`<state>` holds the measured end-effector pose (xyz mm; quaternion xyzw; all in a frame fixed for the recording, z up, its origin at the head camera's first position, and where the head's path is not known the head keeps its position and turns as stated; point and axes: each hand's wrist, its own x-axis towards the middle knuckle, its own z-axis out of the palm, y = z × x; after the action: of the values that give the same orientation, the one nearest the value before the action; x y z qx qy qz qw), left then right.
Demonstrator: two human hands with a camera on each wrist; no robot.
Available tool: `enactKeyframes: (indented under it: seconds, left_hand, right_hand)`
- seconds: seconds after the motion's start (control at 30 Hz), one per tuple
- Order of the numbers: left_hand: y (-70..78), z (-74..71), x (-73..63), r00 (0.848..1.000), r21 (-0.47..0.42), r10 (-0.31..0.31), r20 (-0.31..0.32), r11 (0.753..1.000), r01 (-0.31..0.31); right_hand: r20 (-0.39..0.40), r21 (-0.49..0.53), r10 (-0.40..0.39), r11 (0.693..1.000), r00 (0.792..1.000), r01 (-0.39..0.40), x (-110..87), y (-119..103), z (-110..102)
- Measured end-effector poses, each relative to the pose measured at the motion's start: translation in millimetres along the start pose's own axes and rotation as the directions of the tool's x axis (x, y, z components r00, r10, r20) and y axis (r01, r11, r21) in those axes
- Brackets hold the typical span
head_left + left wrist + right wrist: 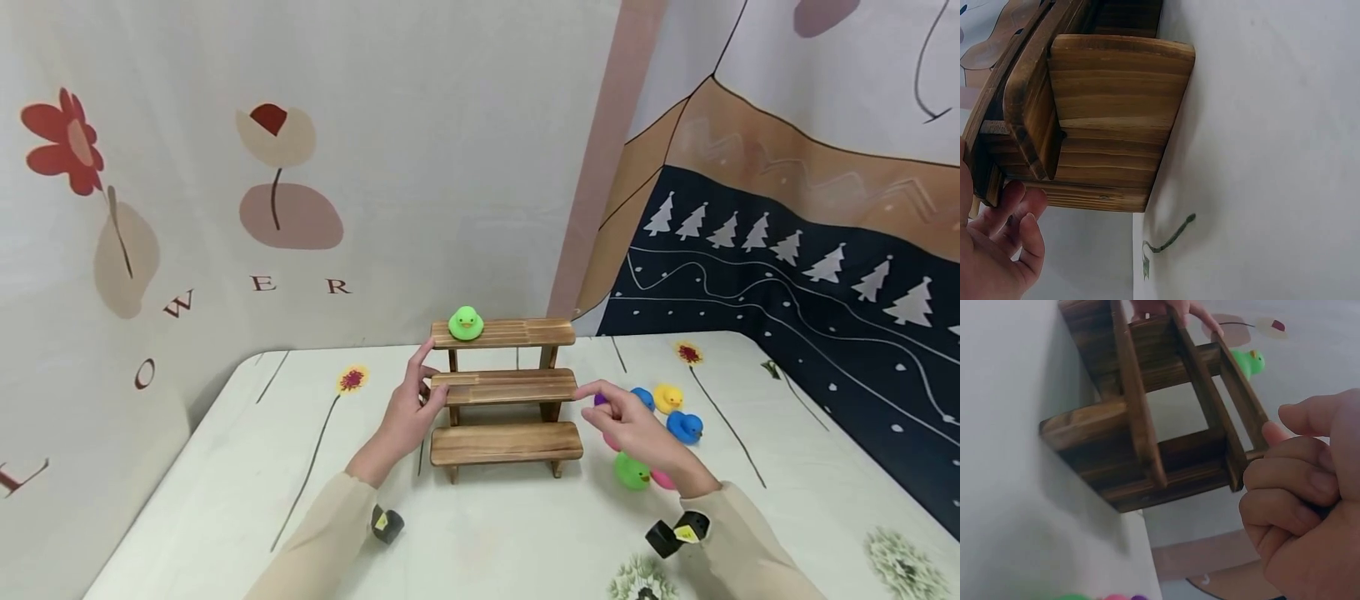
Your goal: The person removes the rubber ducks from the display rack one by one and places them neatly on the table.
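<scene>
A three-tier wooden shelf (pixel 507 385) stands on the table, a green rubber duck (pixel 466 323) on the left of its top board. My left hand (pixel 407 417) is at the shelf's left end, index finger stretched up to the top board and thumb beside the middle board. In the left wrist view its other fingers (pixel 1030 234) bend loosely near the board ends. My right hand (pixel 637 429) touches the right end of the middle board with its index fingertip in the head view. Its remaining fingers (pixel 1297 481) are folded in the right wrist view, with nothing visible in them.
Right of the shelf, partly behind my right hand, lie several rubber ducks, among them a yellow one (pixel 667 398), a blue one (pixel 686 427) and a green one (pixel 632 472). A printed cloth (pixel 420 167) hangs behind the table (pixel 480 542).
</scene>
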<state>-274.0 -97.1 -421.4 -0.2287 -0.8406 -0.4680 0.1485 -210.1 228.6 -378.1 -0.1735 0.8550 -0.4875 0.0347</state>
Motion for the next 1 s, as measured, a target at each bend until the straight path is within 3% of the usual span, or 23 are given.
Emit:
enactKeyframes:
  seconds: [0.27,1.0]
  left_hand:
    - [2.1,0.1,-0.2,1.0,-0.031,-0.008,0.011,0.999,0.009]
    - [1.9,-2.8,-0.1,1.0,-0.016,-0.018,0.017,1.0,0.018]
  right_hand:
    - [-0.007,-0.004,0.002,1.0,1.0,-0.002,11.5,-14,3]
    - [-0.081,0.033,-0.122,0.992,0.989,0.125,48.3,-44,16]
